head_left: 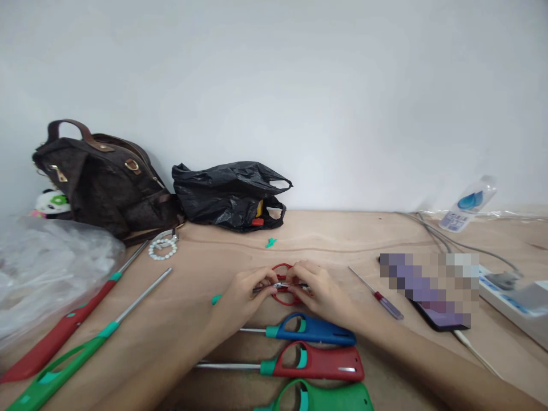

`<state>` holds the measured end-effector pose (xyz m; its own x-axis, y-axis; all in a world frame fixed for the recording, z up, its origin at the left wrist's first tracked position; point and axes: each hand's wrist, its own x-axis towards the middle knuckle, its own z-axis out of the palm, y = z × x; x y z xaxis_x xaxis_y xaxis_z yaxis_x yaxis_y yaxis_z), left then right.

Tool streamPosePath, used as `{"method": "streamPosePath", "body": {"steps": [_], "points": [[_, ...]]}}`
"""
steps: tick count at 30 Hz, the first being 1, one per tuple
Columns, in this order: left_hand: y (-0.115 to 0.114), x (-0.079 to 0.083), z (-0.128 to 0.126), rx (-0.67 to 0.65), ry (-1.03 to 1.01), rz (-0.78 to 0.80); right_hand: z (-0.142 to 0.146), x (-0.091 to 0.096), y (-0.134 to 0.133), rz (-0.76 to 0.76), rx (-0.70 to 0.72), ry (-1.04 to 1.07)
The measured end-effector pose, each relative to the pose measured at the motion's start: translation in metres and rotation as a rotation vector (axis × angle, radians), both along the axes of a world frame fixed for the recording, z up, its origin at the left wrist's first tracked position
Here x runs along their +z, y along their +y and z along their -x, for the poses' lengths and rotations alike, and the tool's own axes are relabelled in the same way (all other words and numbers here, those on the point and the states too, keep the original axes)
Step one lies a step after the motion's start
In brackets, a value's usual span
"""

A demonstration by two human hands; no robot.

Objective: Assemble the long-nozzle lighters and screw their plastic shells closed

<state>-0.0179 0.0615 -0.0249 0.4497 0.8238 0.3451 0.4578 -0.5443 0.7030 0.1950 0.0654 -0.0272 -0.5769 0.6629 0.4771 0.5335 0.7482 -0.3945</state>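
My left hand and my right hand meet at the middle of the table, fingers pinched. Between their fingertips is a small thin silvery piece; its kind is too small to make out. Red loops, which look like scissor handles, show behind and below the fingers, partly hidden. Nearest me, a blue gas lighter, a red gas lighter and a green gas lighter lie in a stack of rows. A teal tip pokes out by my left wrist.
Two more long lighters lie at left beside a clear plastic bag. Behind stand a dark backpack, a black plastic bag and a bead bracelet. To the right are a screwdriver, a phone, a power strip and a bottle.
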Motion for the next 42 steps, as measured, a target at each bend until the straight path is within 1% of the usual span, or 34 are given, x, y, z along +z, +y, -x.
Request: {"method": "streamPosePath", "body": {"steps": [2, 4, 8, 14, 18, 22, 29, 33, 37, 42], "points": [[0.000, -0.001, -0.001, -0.008, -0.018, -0.009, 0.000, -0.005, 0.001, -0.056, 0.010, -0.007], [0.000, -0.001, -0.001, -0.016, -0.040, -0.011, 0.000, -0.007, 0.002, -0.143, 0.033, -0.019], [-0.002, 0.001, -0.003, -0.009, -0.065, 0.003, -0.001, -0.005, 0.001, -0.293, 0.050, -0.080], [-0.004, 0.004, -0.005, -0.007, -0.091, 0.048, -0.003, 0.001, 0.001, -0.419, 0.038, -0.178], [-0.004, 0.004, -0.005, -0.002, -0.117, 0.061, -0.003, 0.002, 0.000, -0.469, 0.049, -0.166], [-0.003, 0.002, -0.005, 0.000, -0.118, 0.054, -0.003, 0.001, 0.001, -0.452, 0.075, -0.105], [-0.003, -0.002, -0.004, -0.015, -0.092, -0.015, -0.001, 0.002, -0.001, -0.302, 0.095, 0.008], [-0.005, -0.002, -0.004, -0.021, -0.050, -0.061, -0.001, 0.004, -0.003, -0.242, 0.094, 0.000], [-0.007, 0.002, -0.004, -0.031, 0.030, -0.118, -0.005, 0.006, 0.000, -0.204, 0.142, -0.055], [-0.009, 0.007, -0.006, -0.042, 0.078, -0.114, -0.005, 0.011, 0.000, -0.145, 0.163, -0.073]]}}
